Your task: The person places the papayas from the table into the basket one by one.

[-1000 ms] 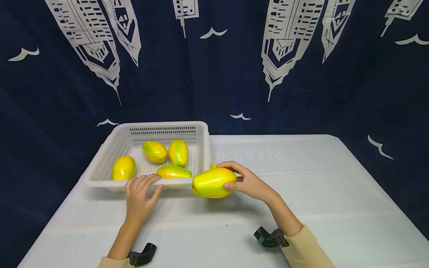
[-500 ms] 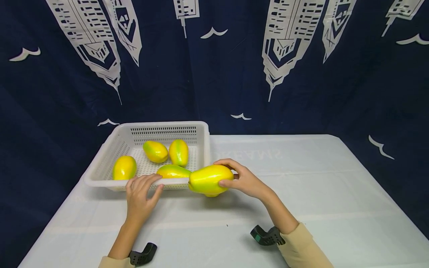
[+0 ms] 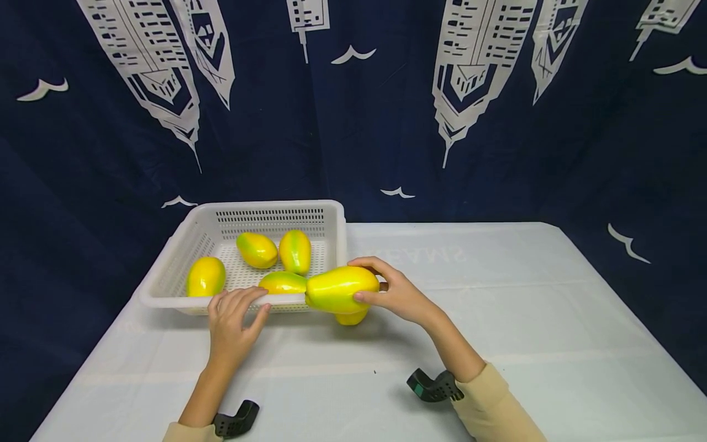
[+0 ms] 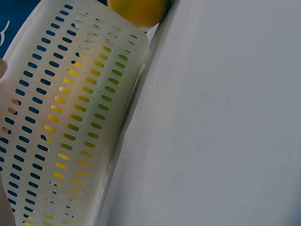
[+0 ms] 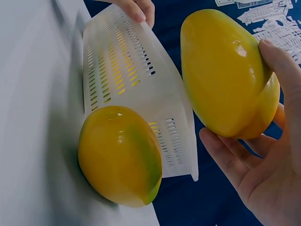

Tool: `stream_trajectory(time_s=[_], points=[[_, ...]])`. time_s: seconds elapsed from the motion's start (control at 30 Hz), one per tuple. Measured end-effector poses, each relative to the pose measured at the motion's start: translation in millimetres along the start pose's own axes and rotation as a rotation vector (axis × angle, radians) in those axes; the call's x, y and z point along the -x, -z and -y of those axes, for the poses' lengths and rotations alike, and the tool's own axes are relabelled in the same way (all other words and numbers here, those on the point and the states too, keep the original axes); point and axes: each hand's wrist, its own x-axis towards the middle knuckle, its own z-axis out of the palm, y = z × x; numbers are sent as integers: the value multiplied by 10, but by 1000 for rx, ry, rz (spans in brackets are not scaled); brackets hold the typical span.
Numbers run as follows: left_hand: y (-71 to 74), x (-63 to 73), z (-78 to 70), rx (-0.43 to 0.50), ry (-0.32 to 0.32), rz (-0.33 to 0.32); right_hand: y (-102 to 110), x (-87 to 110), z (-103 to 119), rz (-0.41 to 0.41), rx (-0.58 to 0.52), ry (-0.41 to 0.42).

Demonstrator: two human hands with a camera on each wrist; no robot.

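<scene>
My left hand [image 3: 232, 328] grips the front rim of a white perforated plastic basket [image 3: 182, 302], fingers over the edge and thumb on the outside. My right hand [image 3: 402, 298] holds a large yellow mango [image 3: 337, 290] by its right end. That mango is off the table, its narrow end at the basket's front right corner. Below it, another mango [image 3: 351, 318] sits on the table, mostly hidden from the head; the right wrist view shows this lower mango [image 5: 120, 155] whole, beside the basket wall. Several yellow-green mangoes [image 3: 205, 277] lie inside the basket, spaced apart.
A white cloth [image 3: 525, 319] covers the table beneath everything. Directly behind the table hangs a dark blue curtain [image 3: 375, 141] with white building prints. Each wrist carries a black camera mount [image 3: 436, 387].
My right hand has moved left and slightly up with the mango, nearer the basket's rim. More of the mango on the table shows underneath. The left hand stays on the rim.
</scene>
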Motion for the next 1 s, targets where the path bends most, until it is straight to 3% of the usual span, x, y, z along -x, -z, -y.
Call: stream_trajectory(time_s=[1.0], points=[[2, -3, -9, 5, 3, 5, -123, -186, 50, -100, 75, 34]])
